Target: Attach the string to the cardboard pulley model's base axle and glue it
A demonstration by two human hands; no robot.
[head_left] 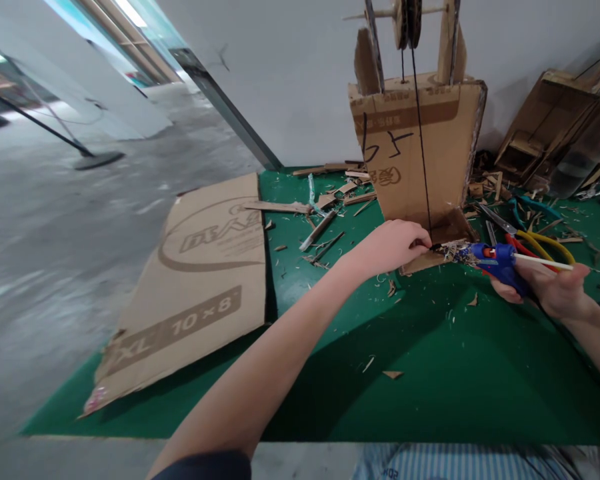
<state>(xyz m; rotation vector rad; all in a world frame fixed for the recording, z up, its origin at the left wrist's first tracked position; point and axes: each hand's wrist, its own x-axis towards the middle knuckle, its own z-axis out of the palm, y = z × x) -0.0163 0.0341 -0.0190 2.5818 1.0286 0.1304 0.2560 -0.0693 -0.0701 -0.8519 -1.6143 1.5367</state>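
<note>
My right hand (550,287) is wrapped around a blue hot glue gun (500,261) with a white glue stick (543,261) jutting from its back. Bits of fuzzy debris cover the gun's front, and its nozzle points left at my left hand (393,245). The fingers of that hand are pinched together at the lower end of a black string (423,147). This string runs down from cardboard pulley wheels (408,23) on a stick, atop an upright cardboard structure (420,160) marked 65. The exact tip of the string is hidden by the fingers and nozzle.
A printed cardboard sheet (200,267) overhangs the left edge of the green table (430,393). Yellow-handled scissors (535,243) and teal-handled pliers (535,210) lie at right. Cardboard scraps (340,197) are strewn around the structure. Another cardboard build (550,127) leans behind, beside a clear bottle (580,157).
</note>
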